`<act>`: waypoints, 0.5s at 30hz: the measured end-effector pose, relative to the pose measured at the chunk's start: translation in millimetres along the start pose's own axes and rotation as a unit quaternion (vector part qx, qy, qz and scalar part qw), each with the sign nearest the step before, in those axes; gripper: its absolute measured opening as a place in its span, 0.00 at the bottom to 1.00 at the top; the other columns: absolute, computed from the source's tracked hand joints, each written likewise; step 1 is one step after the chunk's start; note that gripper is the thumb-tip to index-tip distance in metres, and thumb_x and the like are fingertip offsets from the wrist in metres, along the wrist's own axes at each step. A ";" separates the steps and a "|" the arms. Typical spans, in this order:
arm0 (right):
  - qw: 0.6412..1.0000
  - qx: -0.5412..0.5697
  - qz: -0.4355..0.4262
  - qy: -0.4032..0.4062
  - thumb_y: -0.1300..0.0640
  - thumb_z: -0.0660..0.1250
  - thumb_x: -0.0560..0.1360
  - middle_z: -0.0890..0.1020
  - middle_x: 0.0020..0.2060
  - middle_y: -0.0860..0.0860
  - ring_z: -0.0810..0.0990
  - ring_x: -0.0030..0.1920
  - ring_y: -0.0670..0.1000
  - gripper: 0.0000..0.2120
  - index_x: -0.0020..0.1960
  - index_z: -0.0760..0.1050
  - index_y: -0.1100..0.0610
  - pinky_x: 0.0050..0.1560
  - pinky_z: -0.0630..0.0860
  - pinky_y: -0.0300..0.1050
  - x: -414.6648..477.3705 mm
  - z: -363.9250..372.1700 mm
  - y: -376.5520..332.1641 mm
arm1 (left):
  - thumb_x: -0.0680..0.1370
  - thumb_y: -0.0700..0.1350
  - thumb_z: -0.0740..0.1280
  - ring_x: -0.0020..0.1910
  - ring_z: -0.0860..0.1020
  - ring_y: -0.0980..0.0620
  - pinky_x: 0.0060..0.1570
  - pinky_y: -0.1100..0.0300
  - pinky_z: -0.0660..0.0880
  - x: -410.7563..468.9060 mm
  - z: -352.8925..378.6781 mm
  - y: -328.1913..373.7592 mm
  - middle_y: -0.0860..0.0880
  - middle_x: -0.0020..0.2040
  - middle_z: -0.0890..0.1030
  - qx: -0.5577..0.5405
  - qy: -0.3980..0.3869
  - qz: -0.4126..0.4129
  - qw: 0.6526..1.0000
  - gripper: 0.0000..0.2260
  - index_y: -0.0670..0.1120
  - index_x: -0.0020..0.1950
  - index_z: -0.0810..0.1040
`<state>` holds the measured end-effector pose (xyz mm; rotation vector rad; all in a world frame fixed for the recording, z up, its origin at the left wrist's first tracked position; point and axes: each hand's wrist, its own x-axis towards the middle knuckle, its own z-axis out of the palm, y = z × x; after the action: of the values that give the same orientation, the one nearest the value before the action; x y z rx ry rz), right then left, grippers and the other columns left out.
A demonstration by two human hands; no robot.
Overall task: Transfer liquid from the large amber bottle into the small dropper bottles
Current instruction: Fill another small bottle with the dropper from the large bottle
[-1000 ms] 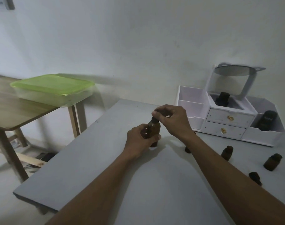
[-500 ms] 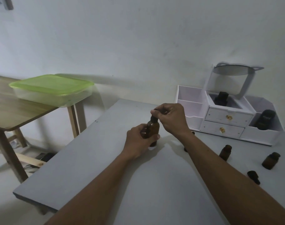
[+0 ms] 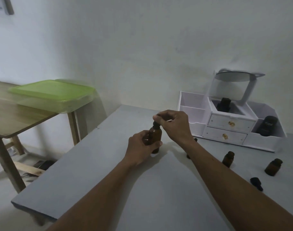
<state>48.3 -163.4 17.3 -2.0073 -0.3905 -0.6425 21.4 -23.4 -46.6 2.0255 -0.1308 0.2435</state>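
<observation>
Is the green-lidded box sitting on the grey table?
No, the green-lidded box sits on the wooden table, apart from the grey table.

At centre frame I see the left hand wrapped round the bottle, which stands upright on the grey table. The right hand reaches over it from the right, fingertips pinching the dark cap. At lower right, beyond the right forearm, I see one small bottle, a second small bottle further right, and a dark dropper lying below them. A white organiser sits at right against the wall. At left, a green-lidded box overhangs a wooden table.
</observation>
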 end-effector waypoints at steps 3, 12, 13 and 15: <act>0.999 0.022 -0.016 0.017 0.54 0.74 0.75 0.85 0.35 0.42 0.84 0.38 0.38 0.05 0.46 0.85 0.55 0.42 0.76 0.26 5.9 -10.1 -13.4 | 0.70 0.55 0.76 0.59 0.79 0.48 0.62 0.58 0.72 -1.3 -2.7 3.9 0.49 0.63 0.80 0.007 -0.016 -0.013 1.000 0.29 0.47 0.68 0.74; 0.982 0.131 -0.045 0.129 0.57 0.72 0.77 0.86 0.38 0.41 0.86 0.41 0.42 0.02 0.48 0.82 0.50 0.44 0.82 0.38 24.4 -82.5 -55.7 | 0.68 0.51 0.79 0.46 0.80 0.57 0.41 0.67 0.73 -36.6 -23.5 -2.3 0.56 0.46 0.82 -0.012 0.037 -0.094 0.995 0.15 0.54 0.51 0.79; 0.977 0.156 -0.035 0.142 0.58 0.71 0.77 0.86 0.39 0.44 0.87 0.42 0.44 0.03 0.49 0.82 0.51 0.43 0.83 0.39 22.8 -94.8 -54.4 | 0.68 0.51 0.79 0.45 0.81 0.57 0.43 0.65 0.75 -43.1 -21.2 -0.5 0.57 0.44 0.83 -0.021 0.030 -0.095 0.995 0.13 0.54 0.49 0.80; 0.970 0.179 -0.016 0.166 0.58 0.71 0.78 0.86 0.41 0.47 0.87 0.42 0.46 0.02 0.49 0.82 0.53 0.42 0.83 0.39 16.6 -119.4 -44.7 | 0.69 0.51 0.78 0.43 0.82 0.60 0.43 0.64 0.77 -55.9 -12.2 8.8 0.57 0.43 0.84 -0.041 0.001 -0.091 0.995 0.11 0.53 0.48 0.82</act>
<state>5.3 -245.3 106.5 -1.5212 -0.3106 -0.8474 -36.1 -17.3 -46.4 1.9422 0.0451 0.1229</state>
